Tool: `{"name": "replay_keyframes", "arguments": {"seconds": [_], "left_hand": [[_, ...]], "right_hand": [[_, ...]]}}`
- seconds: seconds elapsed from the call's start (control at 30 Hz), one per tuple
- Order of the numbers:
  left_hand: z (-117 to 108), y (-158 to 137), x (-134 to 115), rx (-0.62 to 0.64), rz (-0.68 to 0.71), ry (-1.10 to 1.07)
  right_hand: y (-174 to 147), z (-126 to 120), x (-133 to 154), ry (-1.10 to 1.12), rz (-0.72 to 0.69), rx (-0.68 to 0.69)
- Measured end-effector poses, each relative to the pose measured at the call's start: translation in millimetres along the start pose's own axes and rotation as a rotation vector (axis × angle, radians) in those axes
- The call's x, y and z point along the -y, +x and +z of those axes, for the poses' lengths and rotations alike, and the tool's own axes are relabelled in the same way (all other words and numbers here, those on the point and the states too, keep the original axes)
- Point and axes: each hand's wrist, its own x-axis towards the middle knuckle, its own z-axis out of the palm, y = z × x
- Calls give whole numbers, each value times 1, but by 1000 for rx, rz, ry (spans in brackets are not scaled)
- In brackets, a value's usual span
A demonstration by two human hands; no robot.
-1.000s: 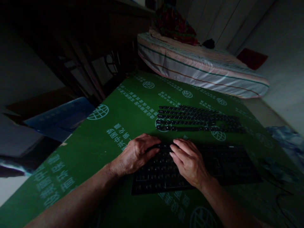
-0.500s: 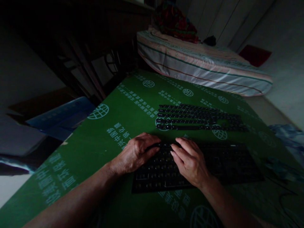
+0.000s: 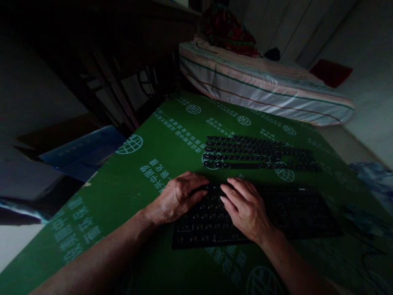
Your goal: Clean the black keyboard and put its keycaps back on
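Note:
A black keyboard (image 3: 294, 213) lies on the green tabletop with much of its key field bare of caps. My left hand (image 3: 181, 194) is closed around its upper left edge, thumb over the key area and fingers along the back. Over the top row, my right hand (image 3: 244, 205) is bent with its fingertips drawn close together; anything between them is too small and dark to make out. Beyond the keyboard, loose black keycaps (image 3: 239, 157) are laid out in several rows.
The green table (image 3: 159, 143) carries white print and globe marks. A dark cable (image 3: 365, 262) and a crumpled plastic bag (image 3: 365, 219) are at the right. Past the far edge stands a bed (image 3: 260, 88); a blue box (image 3: 82, 151) is beyond the left edge.
The view has shifted very slightly. Both hands keep nearly the same pose at the keyboard, and the keycap rows have not moved.

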Motion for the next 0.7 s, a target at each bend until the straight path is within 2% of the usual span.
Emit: {"name": "replay_keyframes", "arguments": {"seconds": [0.43, 0.7], "left_hand": [[-1, 0, -2, 9, -6, 0], [-1, 2, -3, -1, -3, 4]], "right_hand": [[-2, 2, -2, 89, 57, -65], [-1, 1, -1, 54, 44, -16]]}}
